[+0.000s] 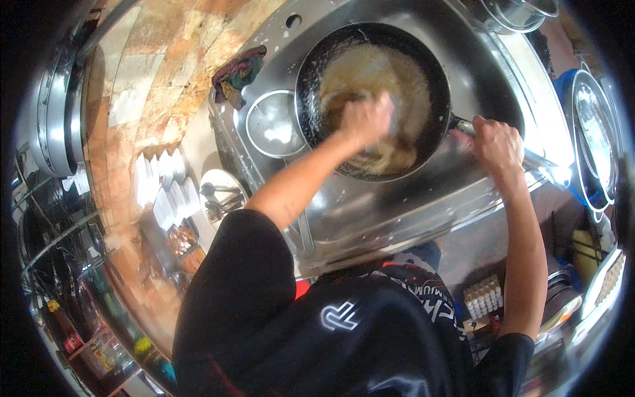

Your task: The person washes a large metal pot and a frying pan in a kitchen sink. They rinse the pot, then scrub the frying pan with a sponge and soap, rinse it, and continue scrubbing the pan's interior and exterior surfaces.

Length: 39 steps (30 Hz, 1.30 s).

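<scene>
A large dark frying pan point(431, 79) with murky brownish liquid in it rests in a stainless steel sink point(476, 64). My left hand point(367, 119) is inside the pan, blurred and with its fingers curled; whether it holds something is hidden. On the right, my right hand point(496, 141) grips the pan's handle point(462, 126). Left of the pan, partly behind its rim, lies a round metal bowl or strainer point(275, 124). A long metal utensil handle point(305, 231) lies at the sink's near left part, below my left forearm. A crumpled multicoloured cloth point(238, 74) hangs over the sink's left edge.
Left of the sink stand a pale dish with dark utensils point(221, 193) and several white folded items point(166, 183). Metal pots point(521, 15) are at the top right. A blue-rimmed round basin point(590, 139) is at the right, above a tray of small white bottles or eggs point(483, 297).
</scene>
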### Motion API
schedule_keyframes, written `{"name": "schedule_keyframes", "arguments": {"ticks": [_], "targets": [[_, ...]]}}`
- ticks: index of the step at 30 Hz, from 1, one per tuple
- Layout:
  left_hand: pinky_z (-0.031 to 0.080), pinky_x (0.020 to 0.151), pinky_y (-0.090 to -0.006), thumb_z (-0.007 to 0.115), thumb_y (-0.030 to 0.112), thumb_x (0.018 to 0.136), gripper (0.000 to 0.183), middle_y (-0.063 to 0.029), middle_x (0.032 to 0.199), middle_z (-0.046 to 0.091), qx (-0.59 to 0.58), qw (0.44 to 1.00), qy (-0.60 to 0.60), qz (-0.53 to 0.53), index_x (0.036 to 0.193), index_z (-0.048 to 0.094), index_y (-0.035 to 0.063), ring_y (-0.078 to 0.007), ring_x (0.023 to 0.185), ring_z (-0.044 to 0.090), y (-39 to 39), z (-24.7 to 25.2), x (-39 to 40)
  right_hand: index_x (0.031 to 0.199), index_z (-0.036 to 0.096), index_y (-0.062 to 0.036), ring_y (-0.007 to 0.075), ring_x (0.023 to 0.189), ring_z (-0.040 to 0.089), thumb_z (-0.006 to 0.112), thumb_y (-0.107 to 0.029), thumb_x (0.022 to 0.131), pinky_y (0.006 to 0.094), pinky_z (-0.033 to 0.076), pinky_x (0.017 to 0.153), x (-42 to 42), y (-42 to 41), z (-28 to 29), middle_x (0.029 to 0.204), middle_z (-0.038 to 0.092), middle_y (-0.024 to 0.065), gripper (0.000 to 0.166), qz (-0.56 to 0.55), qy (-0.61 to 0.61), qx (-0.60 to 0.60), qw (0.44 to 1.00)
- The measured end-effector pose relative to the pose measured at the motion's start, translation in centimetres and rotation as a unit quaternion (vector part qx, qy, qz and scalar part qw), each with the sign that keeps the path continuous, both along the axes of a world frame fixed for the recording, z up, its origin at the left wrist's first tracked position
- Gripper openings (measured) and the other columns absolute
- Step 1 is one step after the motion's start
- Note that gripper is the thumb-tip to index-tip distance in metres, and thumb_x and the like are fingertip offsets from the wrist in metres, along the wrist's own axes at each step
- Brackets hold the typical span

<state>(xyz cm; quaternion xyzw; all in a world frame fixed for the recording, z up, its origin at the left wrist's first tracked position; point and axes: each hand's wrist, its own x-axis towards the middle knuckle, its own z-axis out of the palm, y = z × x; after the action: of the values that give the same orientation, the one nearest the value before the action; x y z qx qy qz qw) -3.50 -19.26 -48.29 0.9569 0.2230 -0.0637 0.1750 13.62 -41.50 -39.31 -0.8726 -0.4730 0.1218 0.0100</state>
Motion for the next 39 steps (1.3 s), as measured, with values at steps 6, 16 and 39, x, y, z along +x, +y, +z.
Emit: {"name": "schedule_keyframes", "arguments": {"ticks": [6, 16, 39], "targets": [[0.046, 0.063, -0.0556, 0.051, 0.028, 0.090, 0.023, -0.0229, 0.079, 0.063, 0.008, 0.960, -0.178, 0.216, 0.100, 0.046, 0.0079, -0.0440, 0.075, 0.062, 1.7, -0.6, 8.5, 0.074, 0.066, -0.0068, 0.0327, 0.068, 0.067, 0.050, -0.067, 0.081, 0.0419, 0.053, 0.060, 0.0, 0.4, 0.8, 0.066, 0.065, 0.0152, 0.063, 0.001, 0.018, -0.047, 0.999], [0.053, 0.054, -0.0454, 0.047, 0.034, 0.095, 0.032, -0.0190, 0.074, 0.064, -0.020, 0.983, 0.133, -0.127, 0.111, 0.047, 0.0054, -0.0328, 0.065, 0.067, 2.4, 1.1, -7.6, 0.076, 0.066, -0.0072, 0.0324, 0.073, 0.067, 0.051, -0.069, 0.079, 0.0423, 0.052, 0.065, -0.2, 0.9, 1.2, 0.071, 0.067, 0.0149, 0.064, -0.031, 0.038, -0.051, 0.998], [0.048, 0.065, -0.0548, 0.057, 0.026, 0.086, 0.021, -0.0220, 0.081, 0.062, -0.109, 0.971, -0.204, 0.067, 0.097, 0.052, 0.0079, -0.0452, 0.075, 0.060, -3.3, -0.9, 5.1, 0.071, 0.063, -0.0074, 0.0330, 0.071, 0.066, 0.051, -0.068, 0.080, 0.0447, 0.051, 0.063, -0.6, 1.2, 0.9, 0.069, 0.065, 0.0147, 0.063, 0.001, 0.000, -0.057, 0.998]]}}
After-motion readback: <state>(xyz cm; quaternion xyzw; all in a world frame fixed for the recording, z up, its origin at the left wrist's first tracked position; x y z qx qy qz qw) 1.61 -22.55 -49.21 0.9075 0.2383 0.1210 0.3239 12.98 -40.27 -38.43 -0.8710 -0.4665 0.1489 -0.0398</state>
